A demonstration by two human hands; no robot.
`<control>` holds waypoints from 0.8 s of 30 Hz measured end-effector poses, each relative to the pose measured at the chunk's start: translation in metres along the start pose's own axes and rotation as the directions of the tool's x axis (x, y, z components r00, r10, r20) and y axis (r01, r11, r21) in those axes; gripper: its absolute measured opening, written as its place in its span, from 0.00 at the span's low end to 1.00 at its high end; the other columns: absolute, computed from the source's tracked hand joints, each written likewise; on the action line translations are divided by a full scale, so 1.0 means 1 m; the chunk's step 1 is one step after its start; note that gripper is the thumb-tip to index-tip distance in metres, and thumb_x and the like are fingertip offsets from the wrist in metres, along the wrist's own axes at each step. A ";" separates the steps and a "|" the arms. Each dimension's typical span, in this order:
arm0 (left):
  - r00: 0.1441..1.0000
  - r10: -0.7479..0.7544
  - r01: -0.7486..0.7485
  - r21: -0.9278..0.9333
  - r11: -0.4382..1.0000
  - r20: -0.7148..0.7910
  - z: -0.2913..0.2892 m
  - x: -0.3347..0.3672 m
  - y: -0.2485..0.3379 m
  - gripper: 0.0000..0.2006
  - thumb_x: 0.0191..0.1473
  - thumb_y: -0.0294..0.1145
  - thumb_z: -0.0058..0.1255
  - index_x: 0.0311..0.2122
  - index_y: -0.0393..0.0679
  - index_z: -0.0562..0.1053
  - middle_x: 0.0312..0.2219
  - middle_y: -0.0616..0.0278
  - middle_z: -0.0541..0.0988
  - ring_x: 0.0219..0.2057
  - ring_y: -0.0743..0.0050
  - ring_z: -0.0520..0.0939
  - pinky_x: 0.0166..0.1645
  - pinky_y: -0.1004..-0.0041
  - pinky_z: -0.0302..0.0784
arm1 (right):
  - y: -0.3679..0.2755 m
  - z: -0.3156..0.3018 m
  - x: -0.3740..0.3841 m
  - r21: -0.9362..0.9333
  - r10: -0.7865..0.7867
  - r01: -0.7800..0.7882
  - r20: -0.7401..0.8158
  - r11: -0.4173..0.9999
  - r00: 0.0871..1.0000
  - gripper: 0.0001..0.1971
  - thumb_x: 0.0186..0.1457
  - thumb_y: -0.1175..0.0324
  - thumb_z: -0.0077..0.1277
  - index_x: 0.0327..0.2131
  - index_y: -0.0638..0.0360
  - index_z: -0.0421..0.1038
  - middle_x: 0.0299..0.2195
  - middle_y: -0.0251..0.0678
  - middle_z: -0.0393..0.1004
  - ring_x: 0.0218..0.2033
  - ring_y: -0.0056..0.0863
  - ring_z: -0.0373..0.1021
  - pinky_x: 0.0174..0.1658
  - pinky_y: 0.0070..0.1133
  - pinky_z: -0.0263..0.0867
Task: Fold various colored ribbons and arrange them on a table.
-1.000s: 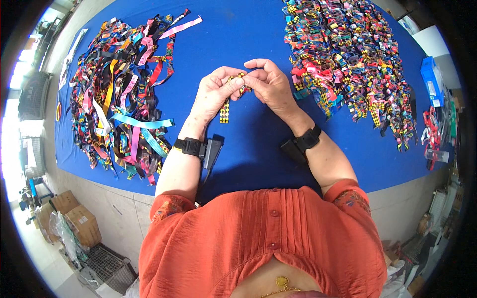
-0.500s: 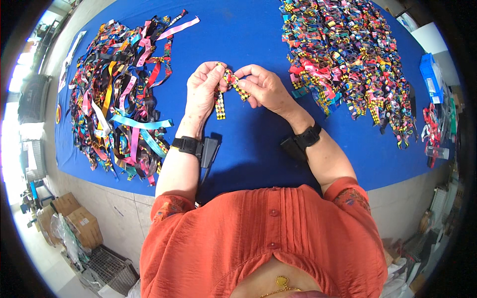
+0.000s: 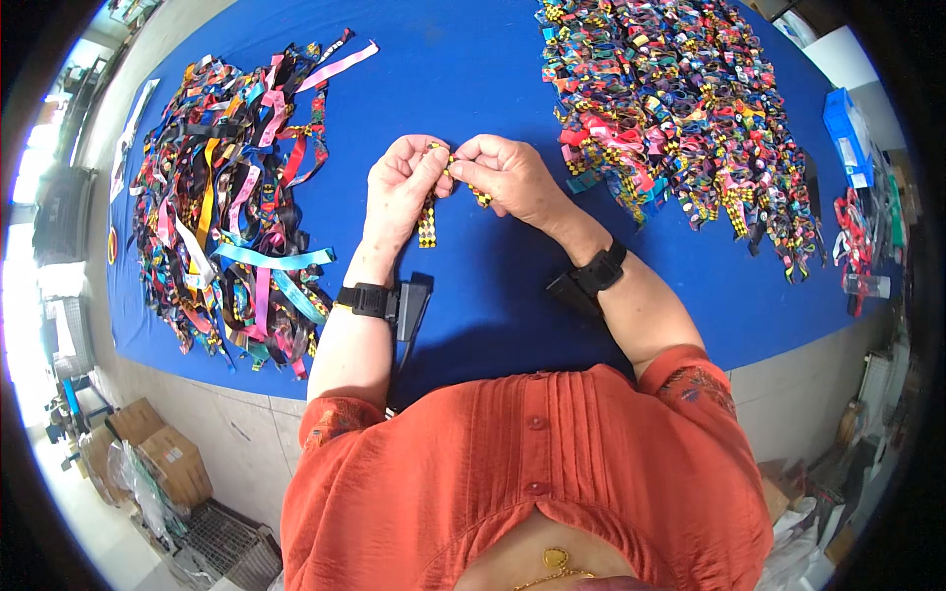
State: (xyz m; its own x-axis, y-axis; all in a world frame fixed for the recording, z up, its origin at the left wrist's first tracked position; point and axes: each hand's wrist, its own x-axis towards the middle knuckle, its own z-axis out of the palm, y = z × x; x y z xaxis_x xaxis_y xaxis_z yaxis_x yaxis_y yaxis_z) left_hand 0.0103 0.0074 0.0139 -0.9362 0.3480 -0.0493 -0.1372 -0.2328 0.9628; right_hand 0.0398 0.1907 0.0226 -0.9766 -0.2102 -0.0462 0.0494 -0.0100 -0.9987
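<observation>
brought the right hand [image 3: 512, 179] nearer to the left hand [image 3: 399, 192] than half a second ago, almost closing the gap. now pinching with both, thumb against fingers, on one yellow-and-black checked strap [image 3: 427, 229], held over the blue cloth [image 3: 414, 89]. letting one end hang below the left hand, and showing another short piece under the right fingers. cannot tell the folding of the strap between the fingertips, being covered there. wearing one black band [image 3: 365, 299] at each wrist. to the left, seeing a loose heap of many-coloured ribbons [image 3: 205, 202]; to the right, dense rows of looped straps [image 3: 680, 118], near the right hand.
</observation>
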 end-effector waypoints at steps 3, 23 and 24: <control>0.998 0.043 -0.045 0.040 0.998 0.046 0.002 -0.003 0.001 0.06 0.61 0.25 0.55 0.42 0.36 0.72 0.27 0.66 0.78 0.26 0.84 0.76 0.32 0.82 0.73 | 0.003 -0.002 0.000 -0.041 -0.010 0.010 0.018 0.999 1.000 0.07 0.63 0.67 0.53 0.34 0.60 0.75 0.19 0.27 0.74 0.14 0.11 0.62 0.17 0.15 0.56; 0.992 0.059 -0.070 0.095 0.993 0.115 0.008 -0.005 0.002 0.06 0.62 0.25 0.54 0.41 0.39 0.69 0.26 0.62 0.80 0.26 0.80 0.81 0.32 0.81 0.73 | 0.016 -0.006 0.007 0.058 -0.081 0.089 -0.133 0.994 0.988 0.10 0.63 0.65 0.55 0.35 0.64 0.79 0.27 0.26 0.78 0.28 0.09 0.70 0.31 0.14 0.65; 0.993 0.050 -0.062 0.107 0.992 0.109 0.008 -0.005 0.002 0.07 0.62 0.26 0.54 0.41 0.39 0.69 0.26 0.62 0.80 0.26 0.80 0.81 0.31 0.81 0.73 | 0.015 -0.004 0.006 0.070 -0.088 0.099 -0.150 0.993 0.985 0.10 0.63 0.66 0.55 0.35 0.64 0.79 0.27 0.26 0.78 0.28 0.10 0.70 0.31 0.14 0.66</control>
State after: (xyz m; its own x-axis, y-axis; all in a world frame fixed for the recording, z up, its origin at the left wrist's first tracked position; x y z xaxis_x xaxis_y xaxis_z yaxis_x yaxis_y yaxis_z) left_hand 0.0173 0.0125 0.0181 -0.9010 0.4328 0.0287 -0.0434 -0.1556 0.9869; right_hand 0.0336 0.1932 0.0072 -0.9974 -0.0597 0.0394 -0.0333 -0.0995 -0.9945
